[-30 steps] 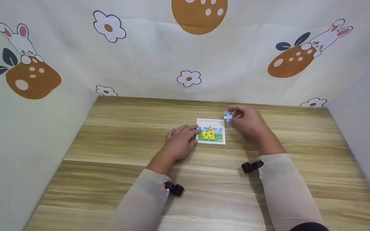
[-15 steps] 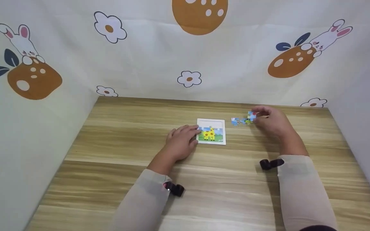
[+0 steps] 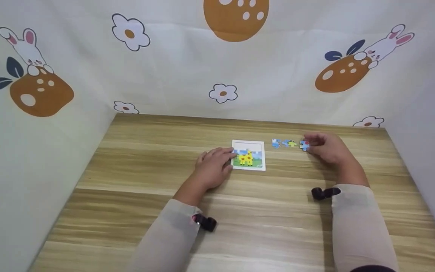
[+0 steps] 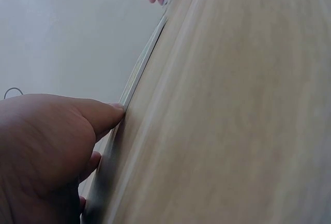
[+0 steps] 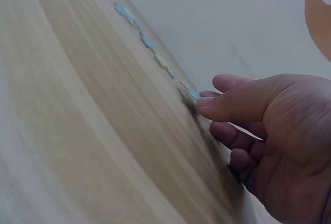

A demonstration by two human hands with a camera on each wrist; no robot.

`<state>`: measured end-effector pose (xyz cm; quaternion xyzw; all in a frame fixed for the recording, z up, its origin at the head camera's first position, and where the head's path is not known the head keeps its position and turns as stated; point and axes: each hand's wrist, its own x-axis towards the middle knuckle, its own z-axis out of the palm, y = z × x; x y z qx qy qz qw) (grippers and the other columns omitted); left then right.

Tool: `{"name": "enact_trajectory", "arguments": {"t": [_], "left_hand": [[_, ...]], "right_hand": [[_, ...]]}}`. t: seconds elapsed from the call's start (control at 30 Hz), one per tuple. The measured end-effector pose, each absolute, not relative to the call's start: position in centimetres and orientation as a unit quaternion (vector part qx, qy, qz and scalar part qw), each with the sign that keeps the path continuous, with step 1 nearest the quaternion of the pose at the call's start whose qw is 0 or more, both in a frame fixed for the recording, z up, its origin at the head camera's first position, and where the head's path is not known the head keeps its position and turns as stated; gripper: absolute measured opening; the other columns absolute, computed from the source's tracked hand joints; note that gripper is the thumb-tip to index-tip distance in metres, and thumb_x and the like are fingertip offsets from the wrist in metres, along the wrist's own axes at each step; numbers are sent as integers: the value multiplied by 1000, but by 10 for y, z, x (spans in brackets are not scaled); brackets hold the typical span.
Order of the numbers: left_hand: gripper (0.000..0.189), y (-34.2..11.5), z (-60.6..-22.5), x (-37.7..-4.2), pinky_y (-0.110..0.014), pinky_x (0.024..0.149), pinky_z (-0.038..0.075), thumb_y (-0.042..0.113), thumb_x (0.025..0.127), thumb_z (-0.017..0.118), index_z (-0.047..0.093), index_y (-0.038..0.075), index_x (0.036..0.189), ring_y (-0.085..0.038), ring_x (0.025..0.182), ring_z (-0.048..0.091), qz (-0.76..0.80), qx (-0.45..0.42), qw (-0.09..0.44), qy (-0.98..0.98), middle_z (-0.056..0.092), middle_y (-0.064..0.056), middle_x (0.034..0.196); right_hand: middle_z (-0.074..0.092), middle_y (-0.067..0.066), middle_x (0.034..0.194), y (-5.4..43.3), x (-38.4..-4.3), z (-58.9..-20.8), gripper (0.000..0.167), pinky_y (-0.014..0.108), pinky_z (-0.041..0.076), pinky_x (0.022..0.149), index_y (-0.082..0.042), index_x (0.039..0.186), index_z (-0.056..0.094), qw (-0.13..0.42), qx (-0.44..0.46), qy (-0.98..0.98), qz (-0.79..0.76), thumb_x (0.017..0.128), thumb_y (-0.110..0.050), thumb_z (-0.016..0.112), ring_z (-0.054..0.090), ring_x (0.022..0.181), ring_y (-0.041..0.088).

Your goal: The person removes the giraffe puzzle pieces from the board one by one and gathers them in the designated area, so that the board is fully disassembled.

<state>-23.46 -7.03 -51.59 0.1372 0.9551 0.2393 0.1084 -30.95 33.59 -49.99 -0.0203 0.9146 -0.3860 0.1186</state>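
Note:
A square jigsaw board [image 3: 248,146] with a white border lies mid-table, showing a yellow giraffe on green and blue below a bare upper strip. My left hand [image 3: 213,167] rests at its left side, fingertips on the border; in the left wrist view the thumb [image 4: 106,113] touches the board's edge. To the right, my right hand [image 3: 327,148] pinches a blue puzzle piece [image 3: 303,145] with a red spot between thumb and fingers, low over the table. The right wrist view has that piece [image 5: 192,93] slightly tilted at the fingertips.
Between board and right hand, blue-and-white [image 3: 276,143] and blue-and-green puzzle pieces [image 3: 290,143] lie in a row. The wooden table [image 3: 145,158] ends at a patterned cloth backdrop [image 3: 172,75]. A small black camera sits on each sleeved wrist.
My right hand has carried the puzzle piece rightward from beside the board, then lowered it to the right of the loose pieces, which came into view. The left hand has stayed put.

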Motion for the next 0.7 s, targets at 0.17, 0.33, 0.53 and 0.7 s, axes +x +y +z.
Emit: {"name": "enact_trajectory", "arguments": {"t": [0.17,0.33,0.53,0.7], "left_hand": [[49,-71,-517,-235,-63,135,12,36,112,56,49,38,160,-21,166,26,238,140,106,955,36,19,174],[49,-71,-518,-235,-63,134,12,36,111,56,50,38,160,-21,166,26,238,138,109,955,36,19,173],[49,-71,-517,-236,-62,135,11,37,111,57,50,39,159,-21,166,26,240,133,109,955,36,19,173],[49,-71,-516,-235,-62,135,10,38,111,57,49,40,159,-20,166,26,241,131,109,955,36,20,173]], "right_hand": [[70,16,143,336,-309,-503,42,36,47,109,-13,143,68,110,-34,920,-375,102,-15,71,61,131,30],[71,16,143,337,-308,-504,42,28,45,106,-12,143,69,100,-43,922,-373,102,-15,70,62,134,30],[69,17,145,336,-309,-505,42,41,46,115,-11,145,67,103,-37,919,-379,103,-14,69,62,137,33],[65,17,150,330,-309,-500,42,52,43,118,-13,146,66,102,-7,920,-377,104,-16,63,58,139,36]]}}
